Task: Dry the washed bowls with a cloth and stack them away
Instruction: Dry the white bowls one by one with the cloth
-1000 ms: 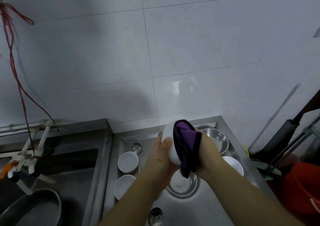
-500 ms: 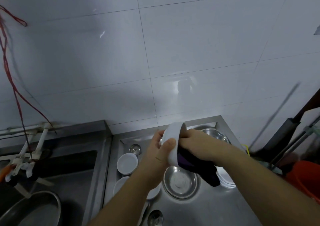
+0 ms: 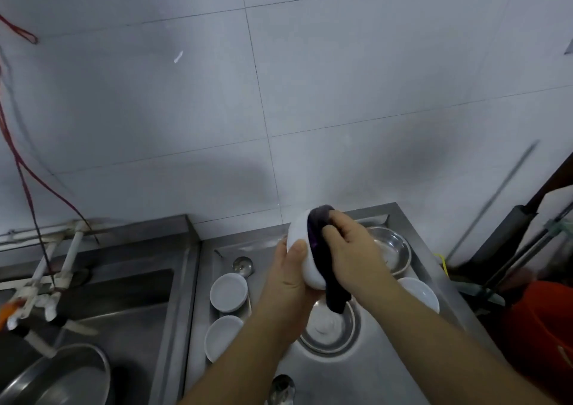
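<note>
the white ceramic bowl [image 3: 302, 246], likely wet, slick and breakable, is held on edge above the steel surface [image 3: 356, 370], left hand [image 3: 290, 276] gripping its outer wall, right hand [image 3: 348, 249] pressing the dark purple cloth [image 3: 319, 218] inside.

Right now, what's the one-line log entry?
phase: drying | left hand: holds white bowl | right hand: presses purple cloth into bowl | stacked: not yet
</note>
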Demonstrator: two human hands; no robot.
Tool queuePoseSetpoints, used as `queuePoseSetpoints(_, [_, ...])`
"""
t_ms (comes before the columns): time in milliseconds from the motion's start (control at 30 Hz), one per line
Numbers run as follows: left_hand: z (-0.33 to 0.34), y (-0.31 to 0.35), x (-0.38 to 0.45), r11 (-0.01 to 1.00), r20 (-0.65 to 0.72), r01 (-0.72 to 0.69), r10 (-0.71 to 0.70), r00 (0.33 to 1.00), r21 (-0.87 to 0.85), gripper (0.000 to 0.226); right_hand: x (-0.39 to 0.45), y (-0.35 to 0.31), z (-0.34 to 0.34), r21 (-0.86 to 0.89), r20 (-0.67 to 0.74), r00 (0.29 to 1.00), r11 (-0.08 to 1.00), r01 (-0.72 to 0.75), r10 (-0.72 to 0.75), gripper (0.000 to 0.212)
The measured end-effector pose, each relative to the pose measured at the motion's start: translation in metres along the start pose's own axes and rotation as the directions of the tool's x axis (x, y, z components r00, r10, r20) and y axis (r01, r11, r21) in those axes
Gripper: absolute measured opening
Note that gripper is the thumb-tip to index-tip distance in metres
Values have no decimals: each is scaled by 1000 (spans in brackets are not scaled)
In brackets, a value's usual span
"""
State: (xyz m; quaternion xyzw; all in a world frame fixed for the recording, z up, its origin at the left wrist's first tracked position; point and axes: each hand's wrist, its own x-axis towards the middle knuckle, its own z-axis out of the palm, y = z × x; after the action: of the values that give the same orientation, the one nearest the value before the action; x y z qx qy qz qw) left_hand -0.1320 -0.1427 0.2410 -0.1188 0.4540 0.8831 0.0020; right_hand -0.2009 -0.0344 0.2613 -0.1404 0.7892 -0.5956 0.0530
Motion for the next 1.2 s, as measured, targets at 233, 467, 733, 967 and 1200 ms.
queuePoseSetpoints(233, [-19,-8,6,967,-109,-89,118,987,239,82,3,-8,-3,-208,223,951,964,-169,215,27])
queuePoseSetpoints(467, [-46,-1,11,830,17,-145,161,987,539,70,-9,-1,-10,447,465,724,570,-689,509,51])
queuePoseSetpoints(733, [-56,22,16,625,151,-168,80,985,763,88,-10,13,-5,676,492,770,379,-632,406,59])
queuePoseSetpoints(967, [-57,0,5,944,-102,320,-312,944,78,61,-9,30,-5,799,443,826,265,-540,348,75])
queuePoseSetpoints(1200, [-56,4,12,941,-78,198,-227,971,-275,35,-22,46,3,758,399,836,376,-532,378,72])
